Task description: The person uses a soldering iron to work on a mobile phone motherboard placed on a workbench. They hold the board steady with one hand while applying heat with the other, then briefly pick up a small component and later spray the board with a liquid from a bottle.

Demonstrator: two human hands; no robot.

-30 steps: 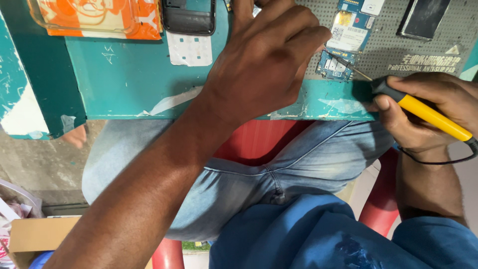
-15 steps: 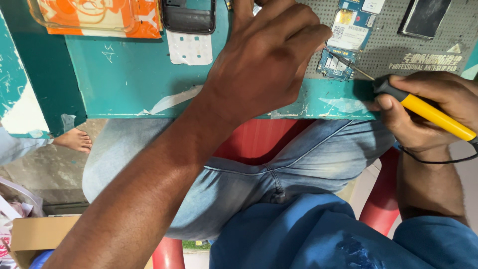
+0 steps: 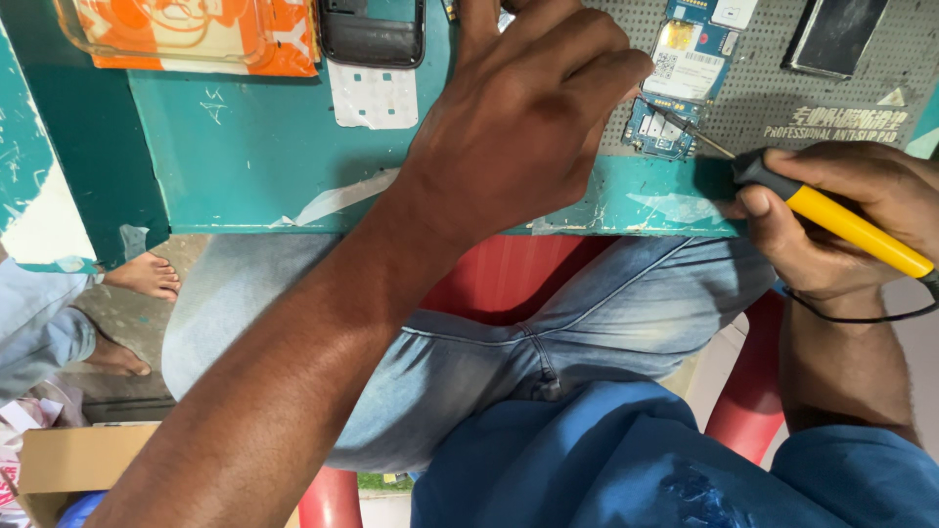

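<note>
Teal bench: the painted tabletop (image 3: 245,156) runs across the top of your head view, scratched and worn, with your knees in jeans below it.
Left hand: your left hand (image 3: 518,117) lies knuckles up on the bench, fingers curled down beside the circuit board (image 3: 680,73); you cannot tell whether it grips anything underneath.
Right hand: your right hand (image 3: 841,225) is closed around the soldering iron (image 3: 831,210), on its black and yellow handle.
Iron tip: the thin metal tip reaches up and left to the lower end of the board.
Board: blue, lying on the grey dotted mat (image 3: 831,98) at the bench's right side.
Nearby: a dark phone shell (image 3: 372,34), a white keypad sheet (image 3: 372,96) just below it, and an orange packet (image 3: 196,34) to the left.
Seat: a red chair (image 3: 509,279) shows between your legs.
Floor, left: another person's bare foot (image 3: 142,277).
</note>
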